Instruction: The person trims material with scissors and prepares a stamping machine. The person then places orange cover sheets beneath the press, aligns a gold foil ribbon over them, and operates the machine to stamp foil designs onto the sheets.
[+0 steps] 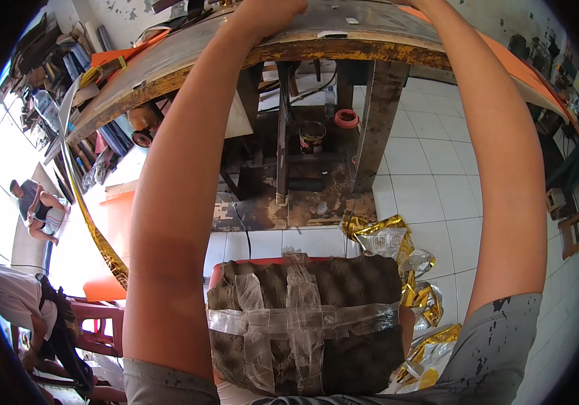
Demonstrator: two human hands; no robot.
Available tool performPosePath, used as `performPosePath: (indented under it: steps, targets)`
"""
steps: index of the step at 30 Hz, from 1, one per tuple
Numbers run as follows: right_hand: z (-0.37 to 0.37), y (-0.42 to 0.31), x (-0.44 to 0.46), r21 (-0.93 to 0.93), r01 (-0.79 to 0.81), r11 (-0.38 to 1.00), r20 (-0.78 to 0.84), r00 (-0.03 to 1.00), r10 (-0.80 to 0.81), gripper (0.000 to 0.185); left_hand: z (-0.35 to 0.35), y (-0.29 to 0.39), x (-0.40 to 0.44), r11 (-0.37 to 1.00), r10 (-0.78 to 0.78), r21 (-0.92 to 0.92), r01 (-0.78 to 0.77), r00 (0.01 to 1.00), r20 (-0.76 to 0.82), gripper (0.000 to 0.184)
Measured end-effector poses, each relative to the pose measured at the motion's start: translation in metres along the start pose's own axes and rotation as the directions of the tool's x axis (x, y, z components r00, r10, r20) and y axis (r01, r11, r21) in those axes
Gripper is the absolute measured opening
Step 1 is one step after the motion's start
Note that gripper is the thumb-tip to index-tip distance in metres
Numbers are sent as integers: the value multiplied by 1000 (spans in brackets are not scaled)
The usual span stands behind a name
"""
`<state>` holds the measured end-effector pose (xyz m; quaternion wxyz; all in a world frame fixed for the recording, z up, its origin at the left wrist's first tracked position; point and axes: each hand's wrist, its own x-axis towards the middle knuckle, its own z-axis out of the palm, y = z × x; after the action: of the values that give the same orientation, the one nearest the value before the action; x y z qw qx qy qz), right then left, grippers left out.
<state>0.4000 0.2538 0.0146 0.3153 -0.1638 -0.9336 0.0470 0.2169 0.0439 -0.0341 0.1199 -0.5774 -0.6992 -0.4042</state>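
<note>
Both my forearms reach up over the worn workbench [343,50]. My left hand [277,15] rests at the bench top near its front edge, cut off by the upper border. Its fingers look curled in, and whatever they may hold is hidden. Only the wrist end of my right hand [419,3] shows at the top edge, so its fingers are out of sight. Small pale scraps [351,21] lie on the bench between the hands. Nearer my left hand, a white piece [332,34] sits by the bench edge.
Below my arms is a seat padded with taped brown foam [357,337]. Crumpled gold-and-silver foil [431,304] lies on the tiled floor. Under the bench stand a tub [311,137] and a pink bowl [347,119]. Two people sit at left, one near a maroon chair [100,314].
</note>
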Motion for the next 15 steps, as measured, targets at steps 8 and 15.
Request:
performPosePath:
  steps: [8, 15]
  targets:
    - [-3, -8, 2, -1, -34, 999, 10, 999, 34, 27, -1, 6, 1, 996, -87, 27, 84, 987, 138, 85]
    - [-2, -8, 8, -9, -44, 999, 28, 999, 44, 31, 22, -21, 9, 975, 117, 195, -107, 992, -39, 75]
